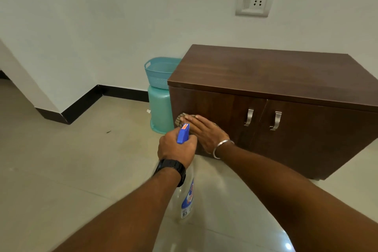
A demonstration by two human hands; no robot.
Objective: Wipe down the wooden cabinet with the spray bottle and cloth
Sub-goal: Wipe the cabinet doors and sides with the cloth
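A low dark wooden cabinet (266, 76) with two doors and metal handles stands against the wall. My right hand (206, 131) lies flat on the lower left part of its left door, pressing a brownish cloth (180, 119) that shows only past the fingertips. My left hand (176, 147) is wrapped around the neck of a clear spray bottle (187, 200), whose blue trigger head (183, 133) points toward the cabinet. The bottle hangs below my wrist, just left of the right hand.
A teal basket (158, 71) sits on a teal stool (158, 108) right beside the cabinet's left side. A wall socket (254, 0) is above the cabinet. Glossy tiled floor (71, 159) spreads to the left, and a wall corner with black skirting (67, 112) juts out at far left.
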